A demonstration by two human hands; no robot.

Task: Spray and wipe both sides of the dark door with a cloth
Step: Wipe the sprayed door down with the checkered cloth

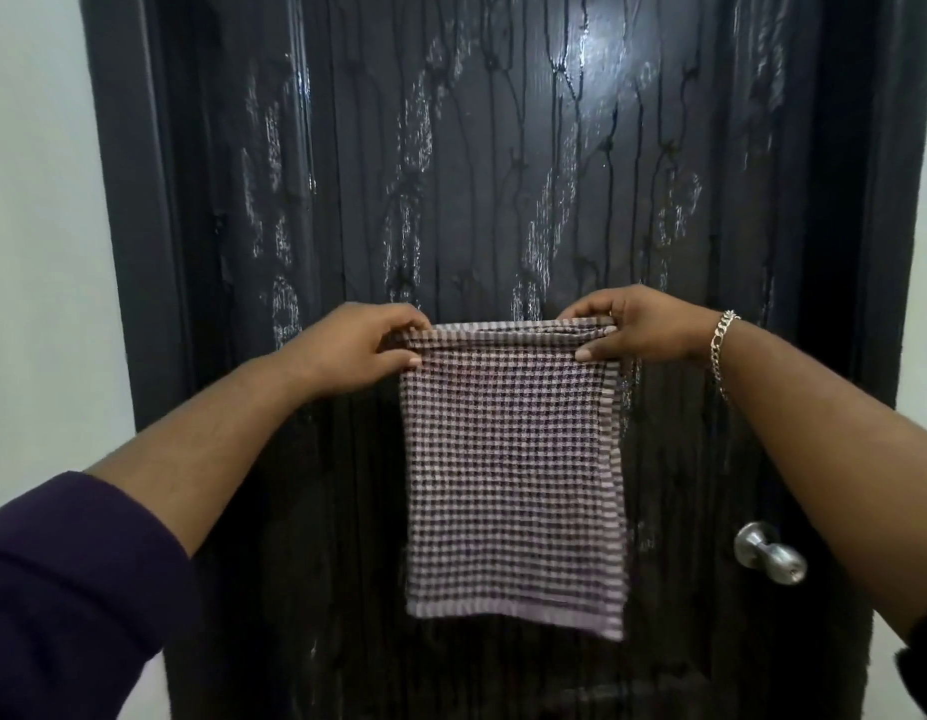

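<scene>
1. We face a dark door set in a dark frame between pale walls; its grained panel is wet, with runs of liquid trailing down and a bright glare near the top.

2. Our checked cloth hangs in front of the door's middle, its folded top edge level and taut, its long axis running straight down toward the door's lower half. Whether it touches the panel or hangs just clear of it, we cannot tell.

3. Our left hand pinches the cloth's upper left corner, thumb on the near face and fingers curled over the edge.

4. Our right hand pinches the upper right corner the same way, a silver chain bracelet at its wrist.

5. The relation that matters: the cloth lies wholly below both grips, and the wet streaks sit mostly above them, so we judge the next move must gather or fold the cloth and carry it upward. Both hands are level and about equally near the panel; neither has a clear lead.

6. The round metal doorknob sticks out near the door's right edge, right of the cloth's bottom hem and under our right forearm.

7. This face looks sprayed but not yet wiped, and the far side is out of view.
</scene>
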